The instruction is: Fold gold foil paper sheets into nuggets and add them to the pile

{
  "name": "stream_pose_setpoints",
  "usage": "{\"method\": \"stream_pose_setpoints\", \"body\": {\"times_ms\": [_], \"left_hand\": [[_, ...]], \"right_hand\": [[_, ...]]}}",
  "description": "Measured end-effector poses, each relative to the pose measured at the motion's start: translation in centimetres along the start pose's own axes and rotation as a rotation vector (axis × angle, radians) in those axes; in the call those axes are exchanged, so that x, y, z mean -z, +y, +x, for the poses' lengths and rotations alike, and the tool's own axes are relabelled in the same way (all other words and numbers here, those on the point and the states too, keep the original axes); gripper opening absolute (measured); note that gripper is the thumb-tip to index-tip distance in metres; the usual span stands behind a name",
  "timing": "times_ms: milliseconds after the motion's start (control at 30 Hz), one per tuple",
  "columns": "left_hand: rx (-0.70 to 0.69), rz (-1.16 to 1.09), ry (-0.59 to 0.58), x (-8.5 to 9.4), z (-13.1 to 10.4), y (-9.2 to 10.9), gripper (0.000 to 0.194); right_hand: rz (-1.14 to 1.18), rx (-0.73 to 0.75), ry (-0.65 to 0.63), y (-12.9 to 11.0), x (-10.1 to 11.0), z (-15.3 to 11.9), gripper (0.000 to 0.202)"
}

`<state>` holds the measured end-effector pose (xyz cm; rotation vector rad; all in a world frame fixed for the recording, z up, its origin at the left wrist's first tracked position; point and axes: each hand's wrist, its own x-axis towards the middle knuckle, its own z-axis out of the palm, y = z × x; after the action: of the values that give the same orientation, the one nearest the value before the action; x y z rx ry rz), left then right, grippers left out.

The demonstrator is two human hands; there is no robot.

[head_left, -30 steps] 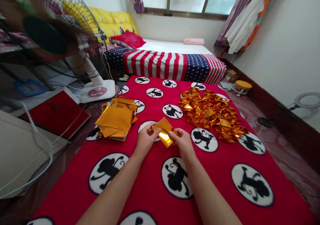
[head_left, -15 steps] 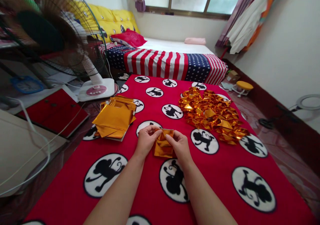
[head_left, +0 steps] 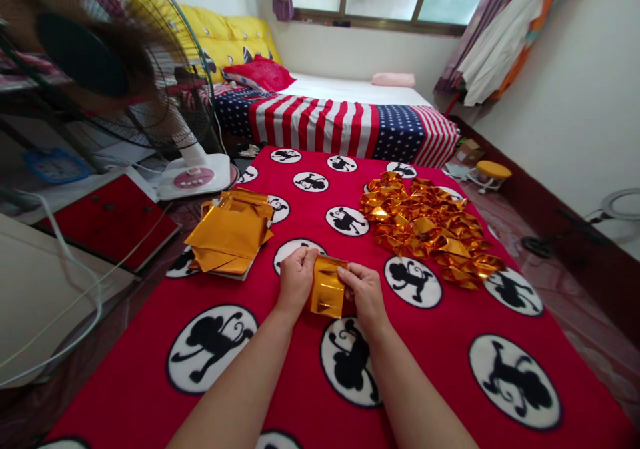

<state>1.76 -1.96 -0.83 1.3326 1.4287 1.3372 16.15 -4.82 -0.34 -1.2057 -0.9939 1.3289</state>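
Both hands hold one small piece of shiny gold foil paper (head_left: pixel 328 290), folded into an upright rectangle, over the middle of the red cloth. My left hand (head_left: pixel 297 277) pinches its upper left edge. Thumb and fingers of my right hand (head_left: pixel 364 288) grip the right edge near the top. To the left lies a stack of flat gold foil sheets (head_left: pixel 227 232). A heap of folded gold foil pieces (head_left: pixel 425 222) spreads over the cloth on the right.
Red cloth (head_left: pixel 400 376) with black monkey figures in white circles covers the surface. At the left stands an electric fan (head_left: pixel 195 172), its blades blurred. A bed (head_left: pixel 325 126) with a striped, starred cover is beyond. On the right floor is a yellow stool (head_left: pixel 493 169).
My fingers have shifted from the top middle of the foil toward its two side edges, leaving more of its face showing. The foil looks flatter. The view has moved slightly.
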Motion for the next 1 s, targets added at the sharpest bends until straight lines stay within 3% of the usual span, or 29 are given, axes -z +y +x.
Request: {"method": "stream_pose_setpoints", "body": {"times_ms": [67,267,367,433,500,633,767,833,1000], "left_hand": [[-0.001,-0.008,-0.037,0.0,-0.1,0.1,0.029],[0.075,-0.140,-0.347,0.1,-0.5,-0.2,0.034],[0.036,-0.100,-0.303,0.1,-0.4,-0.2,0.035],[0.010,-0.080,-0.232,0.2,-0.1,-0.1,0.033],[0.002,-0.072,-0.247,0.4,0.1,0.0,0.031],[-0.010,0.008,-0.481,1.4,0.3,0.5,0.029],[-0.031,0.116,-0.618,2.2,0.4,0.8,0.029],[-0.025,0.132,-0.608,2.4,0.5,0.8,0.027],[-0.041,0.107,-0.405,2.4,0.9,0.3,0.024]], "right_hand": [[0.046,0.005,0.033,0.2,-0.1,0.0,0.030],[0.246,0.078,0.199,0.5,-0.1,0.6,0.028],[0.229,0.114,0.260,0.5,0.0,0.9,0.031],[0.191,0.125,0.241,0.4,0.1,0.8,0.028],[0.157,0.129,0.178,0.2,0.3,0.8,0.022],[0.128,0.122,0.057,-0.5,0.9,0.7,0.022],[0.060,0.063,-0.002,-1.0,1.5,0.8,0.020],[0.017,0.060,-0.014,-1.1,1.7,0.9,0.019],[-0.157,0.061,-0.126,-1.2,2.1,1.0,0.014]]}}
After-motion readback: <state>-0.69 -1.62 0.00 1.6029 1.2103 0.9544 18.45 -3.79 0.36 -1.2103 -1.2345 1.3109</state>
